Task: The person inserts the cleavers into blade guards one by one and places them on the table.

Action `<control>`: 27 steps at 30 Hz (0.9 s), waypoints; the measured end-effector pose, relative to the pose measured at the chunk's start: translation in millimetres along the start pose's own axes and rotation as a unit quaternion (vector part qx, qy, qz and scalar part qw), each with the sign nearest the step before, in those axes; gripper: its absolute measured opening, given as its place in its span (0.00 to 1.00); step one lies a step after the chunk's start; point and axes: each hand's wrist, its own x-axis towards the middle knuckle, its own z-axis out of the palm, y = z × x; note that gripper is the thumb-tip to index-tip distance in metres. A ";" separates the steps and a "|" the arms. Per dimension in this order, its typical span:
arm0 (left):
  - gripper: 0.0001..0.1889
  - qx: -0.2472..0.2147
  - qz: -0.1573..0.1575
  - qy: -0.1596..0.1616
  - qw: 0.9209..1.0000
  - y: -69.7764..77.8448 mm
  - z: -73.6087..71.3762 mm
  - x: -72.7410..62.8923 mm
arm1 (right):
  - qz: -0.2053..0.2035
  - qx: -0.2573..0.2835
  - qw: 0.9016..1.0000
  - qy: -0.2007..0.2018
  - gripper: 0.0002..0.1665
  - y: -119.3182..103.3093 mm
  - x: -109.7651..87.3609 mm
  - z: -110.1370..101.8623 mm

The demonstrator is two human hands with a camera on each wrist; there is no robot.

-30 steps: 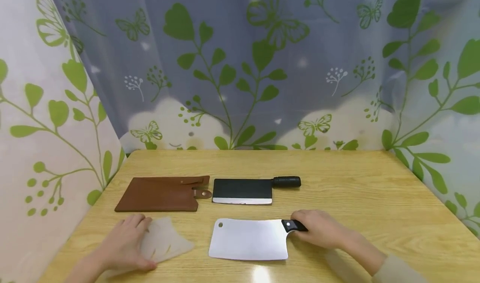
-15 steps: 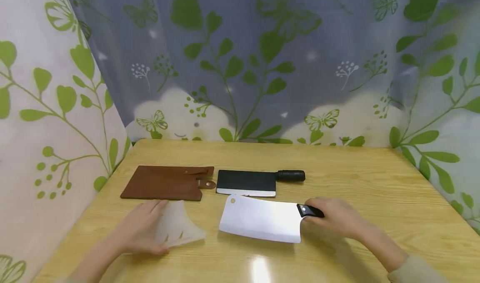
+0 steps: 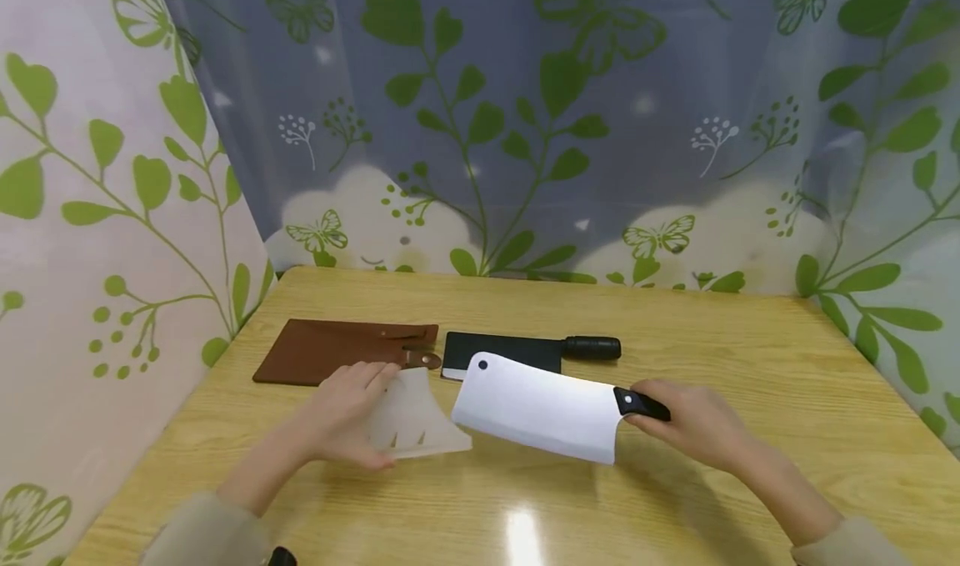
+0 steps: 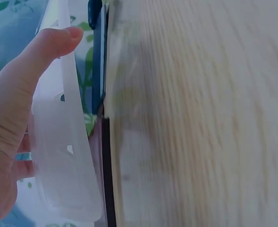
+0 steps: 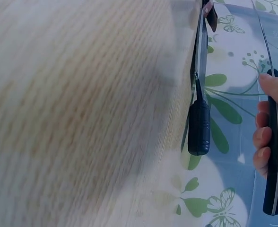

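Broad metal cleaver, translucent sheath

Both arms wear pale beige sleeves of plain cloth. The left sleeve, between seven and eight o'clock in the head view, is loose and rounded, with a soft, wide cuff; the right sleeve, at four o'clock, shows a narrower strip of the same fabric. Each cuff ends partway up a bare forearm. A small black, rounded piece shows beside the left sleeve at seven o'clock, too cropped to identify. The left hand is bare, its palm finely creased in the left wrist view. The right hand is bare too, with slim, rounded fingertips.
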 end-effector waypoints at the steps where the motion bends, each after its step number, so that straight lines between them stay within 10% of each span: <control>1: 0.56 -0.002 0.005 -0.001 1.000 1.3 -0.2 2.4 | 0.002 -0.001 1.000 0.009 0.13 -0.1 -0.5 0.0; 27: 0.57 0.039 0.041 0.006 0.998 10.9 7.1 22.5 | 0.038 -0.026 0.997 0.060 0.15 -9.4 0.7 9.4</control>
